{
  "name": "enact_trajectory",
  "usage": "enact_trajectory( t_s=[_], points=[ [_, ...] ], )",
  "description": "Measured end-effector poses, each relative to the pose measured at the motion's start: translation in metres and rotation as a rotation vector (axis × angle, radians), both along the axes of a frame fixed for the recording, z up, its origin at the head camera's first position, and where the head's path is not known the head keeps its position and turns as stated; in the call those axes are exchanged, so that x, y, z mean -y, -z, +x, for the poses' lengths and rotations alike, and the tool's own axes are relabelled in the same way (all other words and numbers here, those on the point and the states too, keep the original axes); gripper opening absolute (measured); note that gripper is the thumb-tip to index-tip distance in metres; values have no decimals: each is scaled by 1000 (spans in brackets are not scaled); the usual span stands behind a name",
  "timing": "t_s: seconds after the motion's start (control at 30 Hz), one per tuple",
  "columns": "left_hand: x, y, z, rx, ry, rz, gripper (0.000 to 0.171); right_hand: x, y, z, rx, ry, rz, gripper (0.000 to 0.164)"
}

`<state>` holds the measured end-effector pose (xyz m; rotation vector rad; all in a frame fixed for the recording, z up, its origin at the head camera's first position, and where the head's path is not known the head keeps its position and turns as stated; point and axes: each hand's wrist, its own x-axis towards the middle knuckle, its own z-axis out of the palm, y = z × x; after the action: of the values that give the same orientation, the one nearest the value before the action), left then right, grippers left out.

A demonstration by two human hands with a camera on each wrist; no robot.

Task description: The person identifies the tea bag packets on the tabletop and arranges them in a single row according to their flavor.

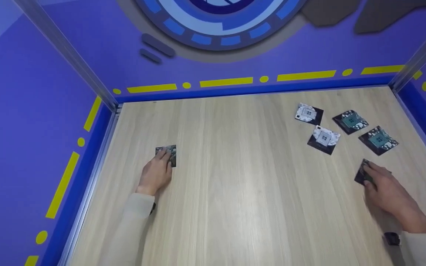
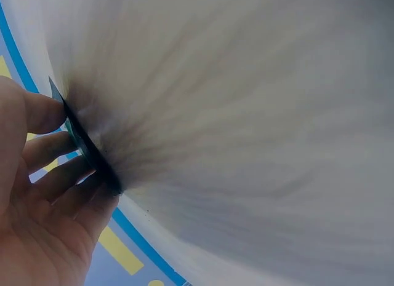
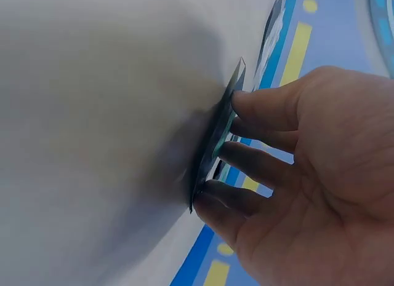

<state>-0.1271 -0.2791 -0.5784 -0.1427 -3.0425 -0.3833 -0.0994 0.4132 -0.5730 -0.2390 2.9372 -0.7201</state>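
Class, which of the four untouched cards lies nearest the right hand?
The rightmost green-and-black card; the other green one and both white ones lie farther from the right hand.

- worktop (image 1: 235, 184): pale wood, streaky grain
- wall (image 1: 98, 44): purply blue — yellow dots and bars
- held cards (image 1: 173, 159): blackish, bit of green
- loose cards (image 1: 324, 139): black/white — grey or teal squares

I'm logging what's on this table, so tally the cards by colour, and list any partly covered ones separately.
White-and-black cards: 2
Green-and-black cards: 2
Partly covered cards, colours not fully visible: 2
Total: 6
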Motion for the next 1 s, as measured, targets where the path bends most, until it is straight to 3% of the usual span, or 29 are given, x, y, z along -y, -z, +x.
enact_trajectory(
  t_s=[0.17, 0.4, 0.8, 1.0],
  points=[
    [-1, 0, -2, -13, -2, -3, 47, 27, -4, -3, 17, -43, 1, 56],
    [-1, -1, -1, -1, -12, 31, 46, 58, -6, -5, -63, -137, -6, 51],
    [0, 0, 2, 2, -34, 43, 47, 104, -8, -15, -10, -183, 55, 53],
    [2, 1, 1, 7, -35, 47, 47, 123, -7, -23, -56, -224, 55, 51]
  ],
)
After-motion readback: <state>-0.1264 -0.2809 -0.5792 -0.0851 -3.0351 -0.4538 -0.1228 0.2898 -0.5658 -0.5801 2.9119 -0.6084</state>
